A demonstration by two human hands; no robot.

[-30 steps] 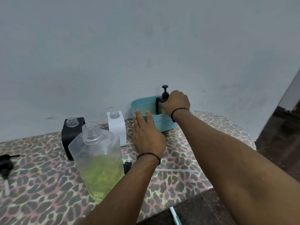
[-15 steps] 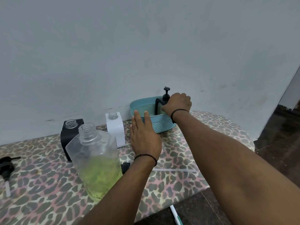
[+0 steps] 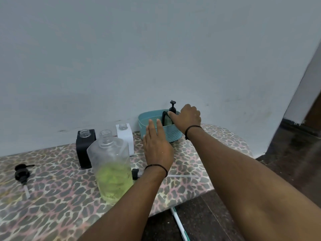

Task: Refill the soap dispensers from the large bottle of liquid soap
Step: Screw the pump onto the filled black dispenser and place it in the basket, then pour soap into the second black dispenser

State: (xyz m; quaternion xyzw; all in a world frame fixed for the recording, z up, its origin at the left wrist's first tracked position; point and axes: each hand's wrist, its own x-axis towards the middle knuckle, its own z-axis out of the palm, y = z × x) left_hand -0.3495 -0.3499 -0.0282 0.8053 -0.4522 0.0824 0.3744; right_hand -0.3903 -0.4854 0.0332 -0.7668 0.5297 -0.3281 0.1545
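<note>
At far left on a leopard-print table [image 3: 52,202], a black pump head [image 3: 22,173] lies on its side with its clear tube pointing toward the near edge. Right of it, toward the wall, stands a black square dispenser [image 3: 85,148] with its clear threaded neck uncapped. Just in front of it and nearer the camera rises the large bottle of liquid soap [image 3: 112,168], clear plastic, open at the top and holding yellow-green liquid in its lower half. Behind the bottle, a white square dispenser [image 3: 125,136] stands upright, also uncapped. Low beside the bottle's right side a small black pump part [image 3: 135,173] shows, and a thin clear tube [image 3: 182,176] lies on the table right of the wrist. A person's left hand [image 3: 157,146], wearing a black wrist cord, is stretched flat with straight fingers that reach the near wall of a blue perforated basket [image 3: 173,133], gripping nothing. Farther right, the right hand [image 3: 187,117], also wearing a wrist cord, curls its fingers around a dark dispenser [image 3: 167,119] standing inside the basket, its black pump [image 3: 173,106] rising above the rim against a pale wall [image 3: 156,49]. At lower right, a white stick [image 3: 177,221] lies on the dark floor.
</note>
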